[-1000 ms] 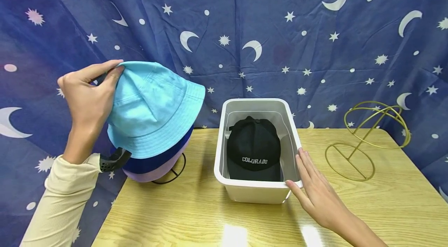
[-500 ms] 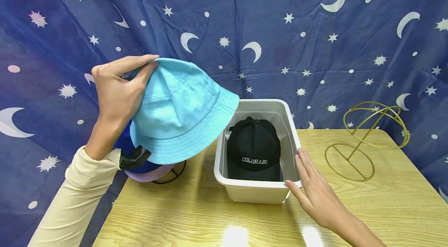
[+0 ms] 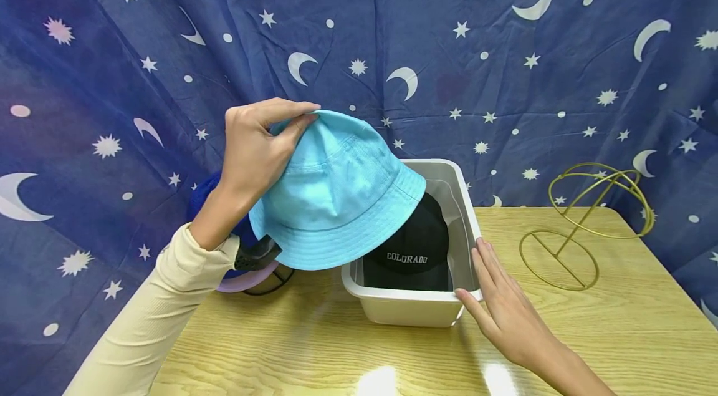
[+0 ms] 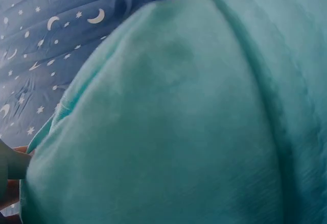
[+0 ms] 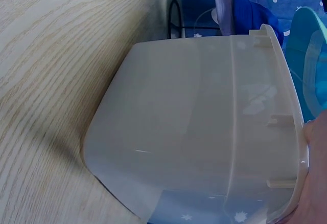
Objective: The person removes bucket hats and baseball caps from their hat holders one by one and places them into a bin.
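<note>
My left hand (image 3: 260, 146) pinches a light-blue bucket hat (image 3: 342, 202) by the top of its crown. The hat hangs tilted in the air, its brim overlapping the left side of a white plastic bin (image 3: 406, 312) in the head view. Inside that bin lies a black cap (image 3: 415, 240) with COLORADO lettering, partly covered by the hat in this view. Along the bin's right rim rests my right hand (image 3: 507, 315), fingers straight, thumb at the front corner. Blue fabric of the bucket hat (image 4: 168, 111) fills most of the left wrist view.
Behind my left wrist, a blue hat (image 3: 204, 193) and a lilac brim (image 3: 247, 282) sit on a black wire stand (image 3: 292, 272). A gold wire hat stand (image 3: 557, 254) stands on the wooden table (image 3: 628, 333) at the right. A starry blue curtain (image 3: 449, 103) hangs behind.
My left hand has carried the bucket hat rightward, away from the black stand and partly over the bin. The right hand and the bin have stayed in place.
</note>
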Motion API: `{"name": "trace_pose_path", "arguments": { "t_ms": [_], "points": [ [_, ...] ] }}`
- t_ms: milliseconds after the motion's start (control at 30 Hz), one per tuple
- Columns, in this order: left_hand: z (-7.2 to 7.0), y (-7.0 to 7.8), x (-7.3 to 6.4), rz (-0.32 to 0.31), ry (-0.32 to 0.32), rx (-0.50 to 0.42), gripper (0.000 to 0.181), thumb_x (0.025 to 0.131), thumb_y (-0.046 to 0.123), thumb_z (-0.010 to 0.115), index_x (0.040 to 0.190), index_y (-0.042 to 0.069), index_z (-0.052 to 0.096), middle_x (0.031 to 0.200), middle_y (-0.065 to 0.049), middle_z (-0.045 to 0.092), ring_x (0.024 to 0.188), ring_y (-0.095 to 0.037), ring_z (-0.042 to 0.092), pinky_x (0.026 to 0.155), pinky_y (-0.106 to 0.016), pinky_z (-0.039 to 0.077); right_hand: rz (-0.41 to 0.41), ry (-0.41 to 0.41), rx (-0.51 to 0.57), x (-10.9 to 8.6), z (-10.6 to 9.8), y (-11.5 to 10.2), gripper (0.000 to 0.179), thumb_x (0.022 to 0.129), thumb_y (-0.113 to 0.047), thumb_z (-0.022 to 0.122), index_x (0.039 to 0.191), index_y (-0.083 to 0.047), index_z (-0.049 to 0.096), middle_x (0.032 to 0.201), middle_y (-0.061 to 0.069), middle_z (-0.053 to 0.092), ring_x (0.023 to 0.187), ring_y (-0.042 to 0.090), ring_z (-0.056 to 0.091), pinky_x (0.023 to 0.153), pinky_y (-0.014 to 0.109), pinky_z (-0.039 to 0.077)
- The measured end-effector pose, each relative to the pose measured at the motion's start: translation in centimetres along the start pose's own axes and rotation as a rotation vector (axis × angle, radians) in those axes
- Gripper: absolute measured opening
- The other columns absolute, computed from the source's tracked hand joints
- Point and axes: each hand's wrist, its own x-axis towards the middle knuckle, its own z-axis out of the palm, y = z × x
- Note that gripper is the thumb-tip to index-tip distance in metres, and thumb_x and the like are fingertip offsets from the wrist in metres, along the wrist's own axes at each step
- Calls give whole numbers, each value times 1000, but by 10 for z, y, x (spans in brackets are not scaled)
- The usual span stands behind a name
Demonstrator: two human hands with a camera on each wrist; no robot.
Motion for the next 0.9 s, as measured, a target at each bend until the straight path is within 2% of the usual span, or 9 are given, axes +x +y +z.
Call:
{"name": "trace_pose_path", "arguments": {
  "t_ms": [133,267,467,700,900],
  "points": [
    [10,-1,-1,19,-26,12,8,82,5,72,88,6,78,83,-5,73,79,-15,69,73,-25,51,0,5,-5,0,0,0,70,96,-32,53,148,3,21,157,13,9,144,26,6,114,46,15],
    [19,-1,0,7,-42,-12,8,82,5,73,87,7,78,83,-5,73,78,-15,69,73,-25,51,4,6,-2,0,0,0,70,96,-32,53,148,3,21,157,13,9,144,25,5,111,52,19],
    [30,2,2,-5,-81,-33,7,80,5,74,86,7,78,82,-4,73,77,-14,68,71,-25,50,8,-1,3,0,0,0,70,96,-32,53,148,2,21,157,13,9,144,26,6,109,56,21],
    [40,8,3,-42,-163,70,6,83,10,72,86,12,77,87,0,72,82,-15,65,66,-32,49,13,-8,21,0,1,0,71,96,-33,52,148,3,20,157,13,8,144,26,5,107,59,23],
    [46,18,5,-68,-214,182,10,86,11,68,86,17,75,85,3,71,78,-17,59,56,-39,45,9,-1,17,0,1,0,70,96,-32,52,148,4,21,157,13,9,144,27,6,108,57,21]
  ]
}}
